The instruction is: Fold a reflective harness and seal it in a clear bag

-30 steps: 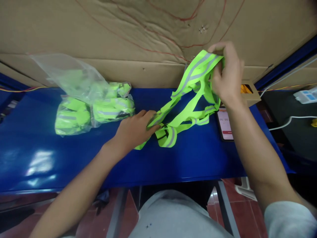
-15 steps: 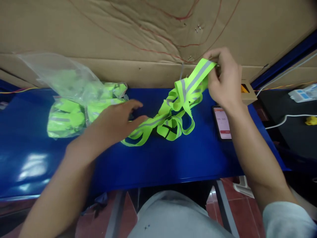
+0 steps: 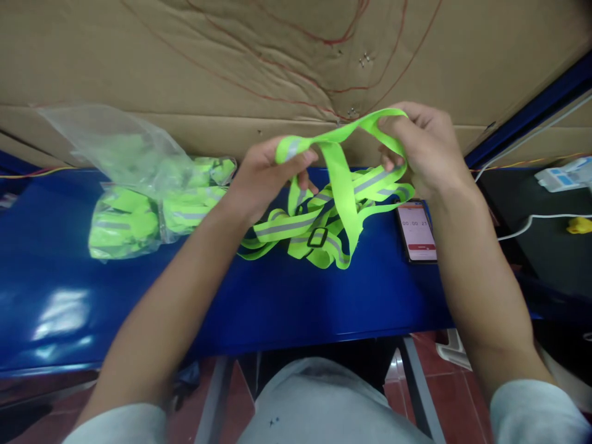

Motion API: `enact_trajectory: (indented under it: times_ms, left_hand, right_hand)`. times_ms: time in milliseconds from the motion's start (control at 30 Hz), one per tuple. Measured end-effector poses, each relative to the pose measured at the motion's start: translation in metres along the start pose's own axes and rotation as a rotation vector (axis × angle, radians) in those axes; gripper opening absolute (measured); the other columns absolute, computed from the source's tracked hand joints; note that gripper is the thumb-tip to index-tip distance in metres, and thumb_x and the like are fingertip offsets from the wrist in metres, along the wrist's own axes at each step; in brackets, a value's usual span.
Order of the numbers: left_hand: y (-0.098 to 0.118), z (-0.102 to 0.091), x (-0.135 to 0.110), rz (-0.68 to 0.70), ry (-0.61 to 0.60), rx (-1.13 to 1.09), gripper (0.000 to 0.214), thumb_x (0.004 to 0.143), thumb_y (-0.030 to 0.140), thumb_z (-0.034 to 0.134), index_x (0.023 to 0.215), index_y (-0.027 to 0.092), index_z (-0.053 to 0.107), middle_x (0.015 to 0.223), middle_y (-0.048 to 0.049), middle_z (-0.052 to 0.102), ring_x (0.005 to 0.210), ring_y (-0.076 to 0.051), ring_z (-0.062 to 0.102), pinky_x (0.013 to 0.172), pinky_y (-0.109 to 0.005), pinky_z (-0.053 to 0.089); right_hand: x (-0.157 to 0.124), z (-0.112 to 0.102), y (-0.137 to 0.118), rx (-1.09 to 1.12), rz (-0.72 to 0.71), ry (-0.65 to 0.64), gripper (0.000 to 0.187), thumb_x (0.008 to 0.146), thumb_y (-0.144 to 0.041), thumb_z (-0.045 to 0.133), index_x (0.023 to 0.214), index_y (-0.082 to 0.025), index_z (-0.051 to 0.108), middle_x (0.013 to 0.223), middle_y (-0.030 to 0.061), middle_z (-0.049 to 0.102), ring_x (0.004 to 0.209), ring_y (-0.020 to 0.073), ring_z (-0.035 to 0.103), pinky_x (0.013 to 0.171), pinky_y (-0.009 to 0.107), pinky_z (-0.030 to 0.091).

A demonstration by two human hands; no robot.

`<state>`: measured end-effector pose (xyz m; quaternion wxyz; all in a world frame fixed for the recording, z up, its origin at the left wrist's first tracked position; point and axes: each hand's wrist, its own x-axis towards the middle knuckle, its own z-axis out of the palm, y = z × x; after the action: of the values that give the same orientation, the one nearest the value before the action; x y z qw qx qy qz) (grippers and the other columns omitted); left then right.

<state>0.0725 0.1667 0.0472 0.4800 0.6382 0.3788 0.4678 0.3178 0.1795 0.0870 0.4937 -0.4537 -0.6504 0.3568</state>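
Observation:
A neon-yellow reflective strap [image 3: 342, 176] with grey stripes is raised between my two hands. My left hand [image 3: 272, 176] pinches one part of it, with the band looped over the fingers. On the other side my right hand [image 3: 423, 142] grips another part, its fingers bent around the band. Below them the rest of the strap lies in tangled loops on the blue table [image 3: 287, 302]. A black buckle [image 3: 317, 237] shows on the tangle. Some of the loops hide behind the hanging band.
Clear plastic bags [image 3: 124, 222] of similar neon straps lie at the left. A phone [image 3: 416, 231] showing a timer rests near my right forearm. Cardboard [image 3: 185, 68] with red wires stands along the back edge. A white cable [image 3: 531, 225] runs at the right.
My left hand has moved up and right and taken hold of the strap. The band is now stretched between both hands, and the black buckle faces up. The phone's timer display has changed.

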Motion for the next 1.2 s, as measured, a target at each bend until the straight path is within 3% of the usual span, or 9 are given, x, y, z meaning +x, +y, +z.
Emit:
enact_trajectory:
  times_ms: [133, 233, 467, 600, 733, 833, 900, 1000, 1200]
  left_hand:
    - [0.023, -0.016, -0.001, 0.019, 0.030, -0.147, 0.037, 0.079, 0.045, 0.080, 0.085, 0.025, 0.050, 0.046, 0.0131, 0.037, 0.036, -0.008, 0.036, 0.040, -0.028, 0.035]
    - [0.037, -0.025, -0.007, -0.008, 0.006, -0.155, 0.050, 0.077, 0.046, 0.083, 0.078, 0.026, 0.037, 0.043, 0.0138, 0.023, 0.033, -0.006, 0.017, 0.036, -0.030, 0.016]
    - [0.062, -0.051, -0.022, -0.025, 0.159, 0.059, 0.039, 0.086, 0.059, 0.074, 0.091, 0.027, 0.052, 0.055, 0.0053, 0.015, 0.047, -0.011, 0.033, 0.049, -0.033, 0.034]
    - [0.068, -0.074, -0.020, 0.030, 0.104, 0.133, 0.046, 0.099, 0.068, 0.056, 0.130, 0.034, 0.061, 0.100, 0.0012, 0.062, 0.101, -0.022, 0.069, 0.085, -0.045, 0.058]
    - [0.063, -0.087, -0.022, 0.103, -0.020, 0.102, 0.077, 0.086, 0.083, 0.063, 0.152, 0.043, 0.053, 0.165, 0.0086, 0.040, 0.142, -0.039, 0.053, 0.105, -0.056, 0.054]
    - [0.061, -0.078, -0.027, 0.202, -0.037, 0.130, 0.092, 0.064, 0.077, 0.081, 0.145, 0.038, 0.059, 0.154, 0.0012, 0.054, 0.145, -0.045, 0.049, 0.091, -0.054, 0.056]
    - [0.059, -0.068, -0.029, 0.222, 0.080, 0.149, 0.072, 0.068, 0.056, 0.086, 0.132, 0.032, 0.063, 0.121, -0.0007, 0.069, 0.113, -0.030, 0.068, 0.080, -0.046, 0.057]
    - [0.047, -0.061, -0.022, 0.194, 0.227, 0.168, 0.048, 0.071, 0.037, 0.087, 0.112, 0.027, 0.064, 0.078, 0.0054, 0.064, 0.060, -0.009, 0.051, 0.067, -0.040, 0.058]
    - [0.003, -0.077, -0.008, 0.000, 0.246, 0.465, 0.063, 0.086, 0.054, 0.080, 0.133, 0.022, 0.052, 0.106, -0.0049, 0.072, 0.087, -0.019, 0.066, 0.091, -0.058, 0.061]
  right_hand:
    - [-0.010, -0.013, 0.014, -0.190, -0.137, -0.068, 0.045, 0.081, -0.053, 0.085, 0.114, -0.030, 0.066, 0.093, 0.0016, 0.074, 0.074, 0.0195, 0.060, 0.068, 0.034, 0.051]
    - [-0.016, -0.015, 0.020, -0.500, -0.245, -0.168, 0.052, 0.081, -0.036, 0.083, 0.128, -0.029, 0.061, 0.135, 0.0074, 0.070, 0.110, 0.0283, 0.065, 0.098, 0.043, 0.052]
    - [-0.004, -0.020, 0.034, -0.638, -0.208, 0.260, 0.022, 0.089, -0.023, 0.059, 0.109, -0.030, 0.063, 0.118, 0.0091, 0.072, 0.105, 0.0288, 0.064, 0.096, 0.046, 0.052]
    - [0.005, -0.009, 0.030, -0.299, 0.089, 0.056, 0.016, 0.093, -0.042, 0.064, 0.090, -0.027, 0.064, 0.086, 0.0055, 0.070, 0.079, 0.0236, 0.061, 0.077, 0.041, 0.050]
    - [0.002, -0.003, 0.011, 0.104, 0.252, -0.080, 0.024, 0.094, -0.050, 0.064, 0.097, -0.026, 0.064, 0.074, 0.0010, 0.060, 0.056, 0.0157, 0.041, 0.051, 0.031, 0.031]
    - [-0.003, -0.010, -0.004, 0.210, 0.260, -0.218, 0.020, 0.092, -0.046, 0.066, 0.095, -0.026, 0.065, 0.082, 0.0012, 0.062, 0.054, 0.0129, 0.033, 0.047, 0.030, 0.021]
    - [-0.006, -0.016, -0.010, 0.270, 0.254, -0.336, 0.025, 0.089, -0.050, 0.072, 0.094, -0.026, 0.068, 0.091, 0.0015, 0.066, 0.053, 0.0112, 0.026, 0.046, 0.029, 0.019]
    - [-0.009, -0.023, -0.014, 0.352, 0.209, -0.397, 0.025, 0.085, -0.050, 0.079, 0.101, -0.031, 0.075, 0.108, 0.0015, 0.074, 0.054, 0.0113, 0.030, 0.043, 0.030, 0.019]
    - [-0.010, -0.026, -0.017, 0.485, 0.185, -0.405, 0.049, 0.084, -0.029, 0.078, 0.130, -0.042, 0.067, 0.120, -0.0039, 0.078, 0.079, 0.0135, 0.067, 0.059, 0.026, 0.051]
